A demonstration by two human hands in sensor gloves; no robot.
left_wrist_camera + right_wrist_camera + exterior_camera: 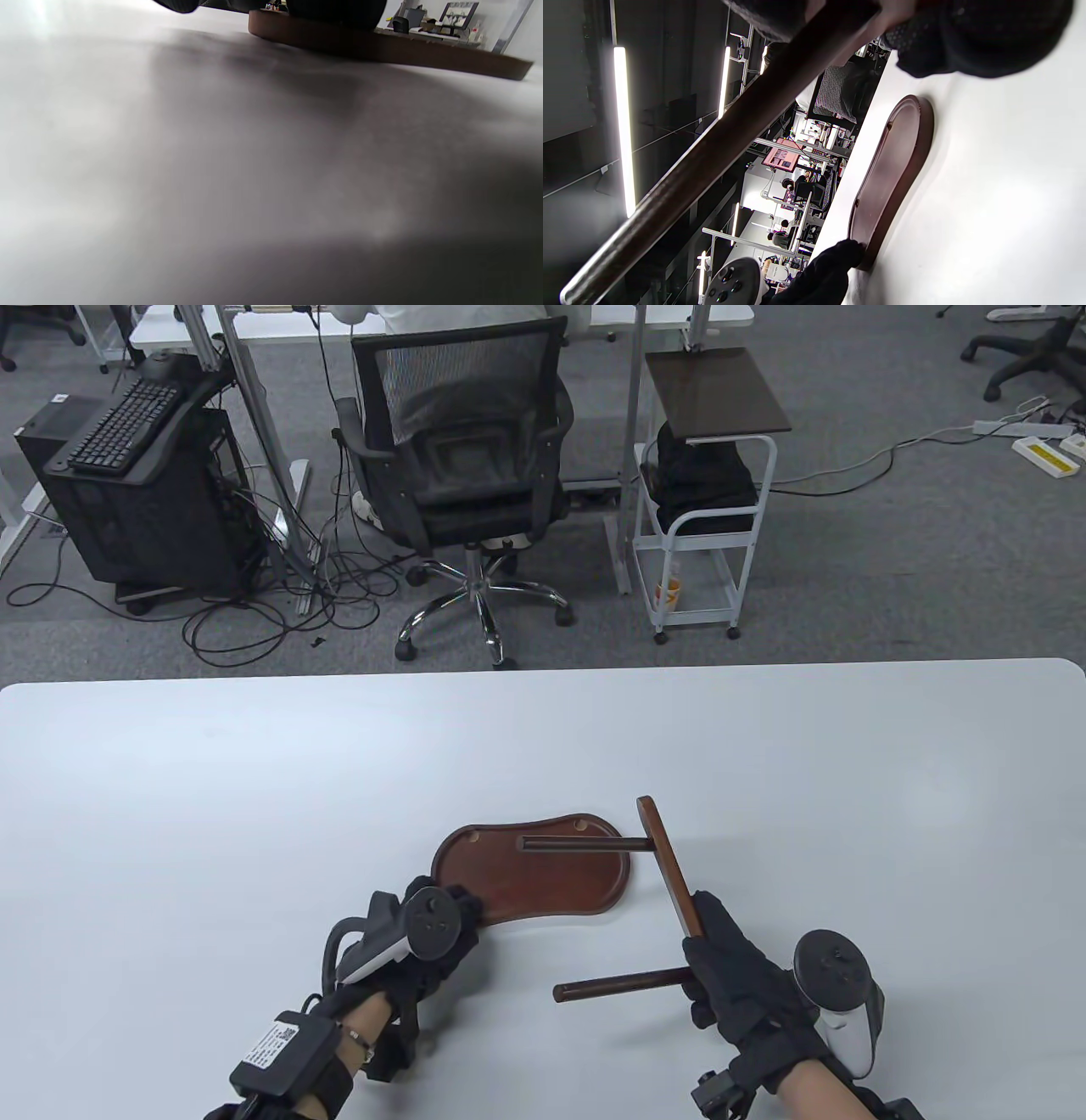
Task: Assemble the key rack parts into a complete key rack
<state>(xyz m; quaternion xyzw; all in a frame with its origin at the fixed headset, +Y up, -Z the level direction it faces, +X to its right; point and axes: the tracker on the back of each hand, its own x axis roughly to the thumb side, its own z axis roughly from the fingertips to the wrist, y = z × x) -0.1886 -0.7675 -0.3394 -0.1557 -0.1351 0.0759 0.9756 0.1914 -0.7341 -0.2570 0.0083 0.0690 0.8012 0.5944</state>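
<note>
A brown kidney-shaped wooden base (543, 882) lies flat on the white table, with two small holes near its far edge. My left hand (458, 906) holds the base's near-left end; its fingers (335, 10) lie on the rim (382, 48) in the left wrist view. My right hand (708, 937) grips the near end of a flat crossbar (666, 857) that carries two round posts. One post (585, 843) reaches left above the base, the other (619, 986) reaches left near my hand. The right wrist view shows a post (712, 148), the base (891, 178) and my left hand (818, 275).
The white table (212, 814) stretches wide to the left, right and far side of the parts. Beyond its far edge stand an office chair (462, 466), a white cart (704, 517) and a computer tower (136, 500) on the floor.
</note>
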